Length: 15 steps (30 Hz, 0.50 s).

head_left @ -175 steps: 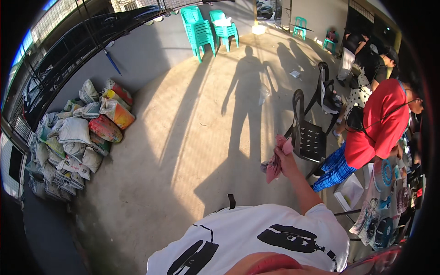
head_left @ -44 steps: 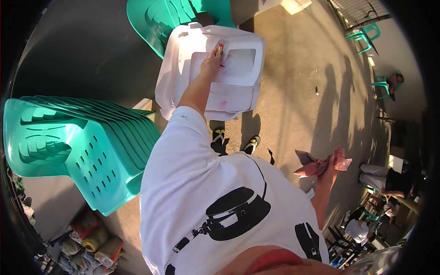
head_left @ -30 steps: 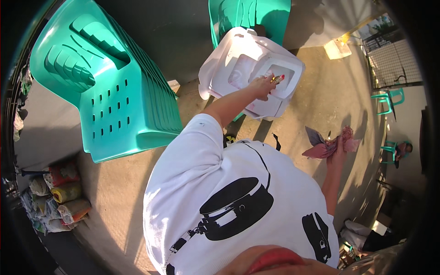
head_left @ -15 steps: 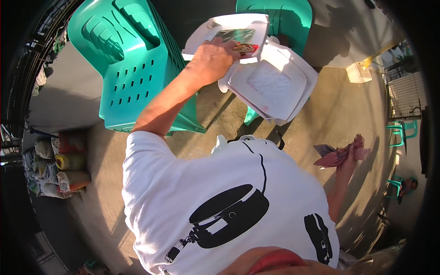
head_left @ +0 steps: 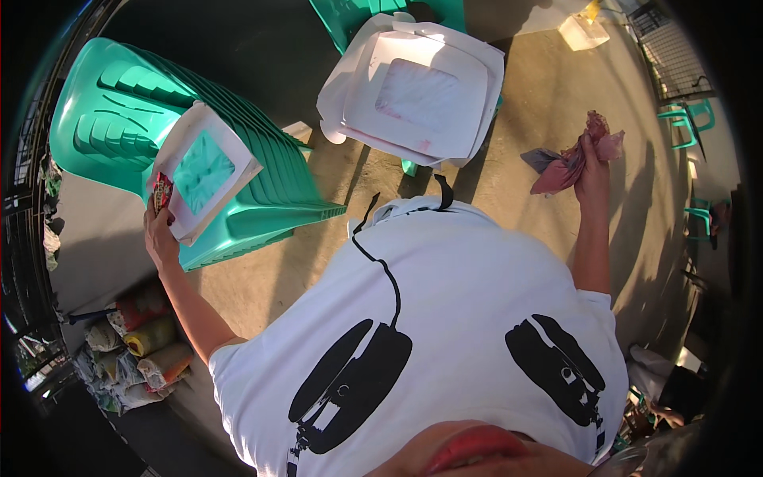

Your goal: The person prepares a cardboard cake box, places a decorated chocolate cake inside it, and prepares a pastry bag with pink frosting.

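Observation:
At the left, my left hand (head_left: 161, 230) grips the near edge of a white panel (head_left: 238, 171) with a see-through window in its middle. A small red packet-like thing (head_left: 162, 191) is pinched between my fingers and that panel. The panel is tilted over the stacked green chairs (head_left: 270, 191), whose colour shows through the window; whether it touches them I cannot tell. Out to the right, my right hand (head_left: 590, 171) is closed round a crumpled bundle of pink and grey cloth (head_left: 566, 165), held away from everything else.
Several similar white panels (head_left: 358, 115) lie piled on a green chair (head_left: 338, 20) ahead. A whitish box (head_left: 582, 33) stands on the floor at the far right. Filled sacks (head_left: 139, 346) are heaped at the left, and more green chairs (head_left: 691, 119) stand by the right wall.
My left hand has carried the white panel and red thing from beside the pile leftward to the stacked chairs. My right hand keeps the cloth bundle. The whole view has shifted.

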{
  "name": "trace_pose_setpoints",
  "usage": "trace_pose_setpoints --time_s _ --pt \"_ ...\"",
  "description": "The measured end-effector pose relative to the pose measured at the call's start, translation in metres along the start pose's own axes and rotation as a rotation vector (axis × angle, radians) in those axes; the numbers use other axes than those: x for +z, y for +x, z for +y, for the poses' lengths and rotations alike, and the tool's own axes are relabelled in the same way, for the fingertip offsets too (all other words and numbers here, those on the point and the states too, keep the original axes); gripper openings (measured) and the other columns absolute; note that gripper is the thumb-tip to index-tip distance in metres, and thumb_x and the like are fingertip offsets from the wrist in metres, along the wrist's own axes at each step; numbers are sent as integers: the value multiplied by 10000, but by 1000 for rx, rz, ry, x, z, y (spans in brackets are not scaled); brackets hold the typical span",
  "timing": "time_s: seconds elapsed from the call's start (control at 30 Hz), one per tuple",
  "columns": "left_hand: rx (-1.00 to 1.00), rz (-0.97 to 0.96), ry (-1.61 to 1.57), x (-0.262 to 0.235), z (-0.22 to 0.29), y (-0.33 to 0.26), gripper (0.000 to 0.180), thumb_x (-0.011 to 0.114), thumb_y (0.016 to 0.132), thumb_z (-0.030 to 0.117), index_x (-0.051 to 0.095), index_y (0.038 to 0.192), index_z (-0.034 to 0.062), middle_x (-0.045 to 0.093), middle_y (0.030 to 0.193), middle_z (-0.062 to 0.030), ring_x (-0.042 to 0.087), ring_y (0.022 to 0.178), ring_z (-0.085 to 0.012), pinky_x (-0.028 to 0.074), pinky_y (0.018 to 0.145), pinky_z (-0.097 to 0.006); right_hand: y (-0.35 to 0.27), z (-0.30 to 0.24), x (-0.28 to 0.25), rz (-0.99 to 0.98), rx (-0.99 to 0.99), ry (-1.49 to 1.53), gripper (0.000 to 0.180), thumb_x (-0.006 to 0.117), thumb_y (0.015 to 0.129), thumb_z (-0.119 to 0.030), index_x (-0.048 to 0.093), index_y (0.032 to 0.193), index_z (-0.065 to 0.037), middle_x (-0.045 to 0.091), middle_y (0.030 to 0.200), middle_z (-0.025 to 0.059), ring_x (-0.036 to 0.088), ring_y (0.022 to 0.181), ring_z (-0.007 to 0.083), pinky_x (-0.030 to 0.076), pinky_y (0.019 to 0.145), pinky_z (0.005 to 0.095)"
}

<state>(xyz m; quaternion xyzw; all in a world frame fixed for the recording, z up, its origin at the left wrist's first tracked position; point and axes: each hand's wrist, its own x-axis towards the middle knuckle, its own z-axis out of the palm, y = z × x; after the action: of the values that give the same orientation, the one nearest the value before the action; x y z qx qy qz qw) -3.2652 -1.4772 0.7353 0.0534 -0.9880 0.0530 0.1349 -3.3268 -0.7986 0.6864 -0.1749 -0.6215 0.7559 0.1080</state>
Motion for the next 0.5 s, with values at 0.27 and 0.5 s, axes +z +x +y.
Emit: trace_pose_setpoints --time_s 0.27,0.5 --pt "-88 74 68 20 -44 -56 169 499 641 -35 520 791 38 393 1220 -134 400 1073 -321 366 846 -387 6 9 -6 51 36 -17 266 546 805 -181 466 981 2 498 784 37 521 636 127 434 567 257" --pt "-188 -298 386 29 -28 15 474 477 694 24 536 1068 308 176 1347 -105 283 1184 -322 268 848 -610 8 2 21 18 3 -2 169 516 820 -178 476 901 -35 468 676 25 501 580 117 440 550 260"
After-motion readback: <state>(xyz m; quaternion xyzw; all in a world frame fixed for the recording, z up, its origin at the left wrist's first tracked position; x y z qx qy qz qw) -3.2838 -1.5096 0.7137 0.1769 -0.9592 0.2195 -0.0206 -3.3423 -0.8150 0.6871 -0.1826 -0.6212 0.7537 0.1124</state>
